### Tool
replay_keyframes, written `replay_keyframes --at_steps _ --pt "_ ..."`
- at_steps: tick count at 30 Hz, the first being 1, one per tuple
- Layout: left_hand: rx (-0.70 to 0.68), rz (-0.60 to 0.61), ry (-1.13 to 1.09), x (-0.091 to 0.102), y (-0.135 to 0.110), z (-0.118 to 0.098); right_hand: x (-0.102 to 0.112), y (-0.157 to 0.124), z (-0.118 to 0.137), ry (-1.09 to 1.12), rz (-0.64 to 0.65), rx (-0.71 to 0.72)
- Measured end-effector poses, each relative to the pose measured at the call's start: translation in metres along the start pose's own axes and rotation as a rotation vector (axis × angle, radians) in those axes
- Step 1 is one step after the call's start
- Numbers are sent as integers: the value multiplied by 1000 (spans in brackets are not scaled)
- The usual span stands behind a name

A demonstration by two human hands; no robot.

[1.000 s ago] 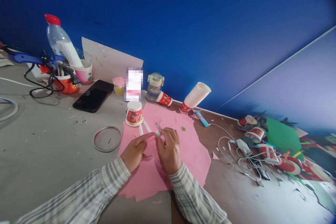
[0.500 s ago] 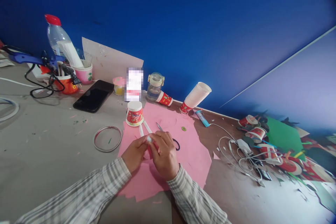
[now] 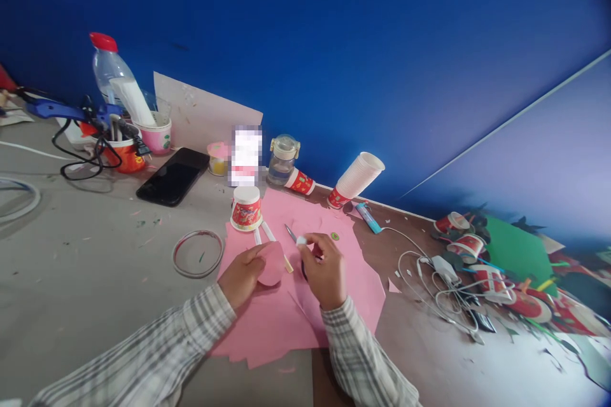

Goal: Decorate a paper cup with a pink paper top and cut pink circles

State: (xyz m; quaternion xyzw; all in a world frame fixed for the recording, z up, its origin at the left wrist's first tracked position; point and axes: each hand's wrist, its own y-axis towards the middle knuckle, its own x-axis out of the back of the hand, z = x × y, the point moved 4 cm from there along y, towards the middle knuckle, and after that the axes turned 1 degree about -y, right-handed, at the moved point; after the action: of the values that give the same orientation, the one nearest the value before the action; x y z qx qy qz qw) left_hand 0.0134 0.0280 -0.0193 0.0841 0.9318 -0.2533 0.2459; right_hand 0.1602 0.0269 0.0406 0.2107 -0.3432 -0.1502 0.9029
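On the grey tabletop [image 3: 86, 280] lies one large pink paper sheet [image 3: 356, 276], in the lower middle of the frame, and over it the two hands, joined half a second ago, have come apart. The left hand [image 3: 243, 275] now holds one rounded pink paper piece [image 3: 271, 264], the right hand [image 3: 327, 270] pinches one small white bit [image 3: 301, 240] just right of it; one upturned red cup [image 3: 246, 208] stands behind.

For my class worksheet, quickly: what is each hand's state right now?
The left hand is closed, holding a pink paper cut-out.
The right hand is closed, pinching a small white piece; what it is cannot be told.
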Motion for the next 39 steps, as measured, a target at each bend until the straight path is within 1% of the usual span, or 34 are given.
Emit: replay_keyframes --at_steps 2,5,8,10,12,13,17,19,21,23,26,28,30,34,36,39 --pt "31 -10 -48 -1 -1 0 3 3 -2 119 33 -51" --pt "49 5 -57 -3 -2 0 -2 2 3 303 183 -98" --pt "20 60 -38 -7 -4 -1 -10 -3 13 336 339 -67" --pt "17 109 -26 -10 -6 -3 -13 -5 18 314 383 -18" --pt "33 150 -40 -12 -8 -4 -14 -5 21 295 378 -4" --pt "46 158 -55 -13 -9 -4 -14 -6 20 287 361 -21" --pt "38 111 -60 -11 -10 -6 -15 -7 9 274 207 -168" --pt "19 98 -32 -11 -10 -6 -18 -10 4 314 152 -238" --pt "6 102 -30 -11 -8 -5 -22 -13 2 383 146 -292" --pt "-5 95 -57 -10 -7 -4 -25 -15 2 421 150 -305" --pt "-40 45 -104 -8 -5 -4 -22 -14 6 386 108 -252" --pt "-59 5 -114 -6 -4 -4 -15 -13 11 324 49 -175" --pt "-54 -40 -113 -5 -3 -4 -10 -14 18 233 8 -69" --pt "-29 -75 -121 -7 -3 -2 -12 -20 30 29 27 151" --pt "-30 -57 -120 -9 -3 -1 -16 -22 33 -61 45 216" --pt "-25 -35 -83 -9 -3 2 -21 -22 36 -161 85 271"
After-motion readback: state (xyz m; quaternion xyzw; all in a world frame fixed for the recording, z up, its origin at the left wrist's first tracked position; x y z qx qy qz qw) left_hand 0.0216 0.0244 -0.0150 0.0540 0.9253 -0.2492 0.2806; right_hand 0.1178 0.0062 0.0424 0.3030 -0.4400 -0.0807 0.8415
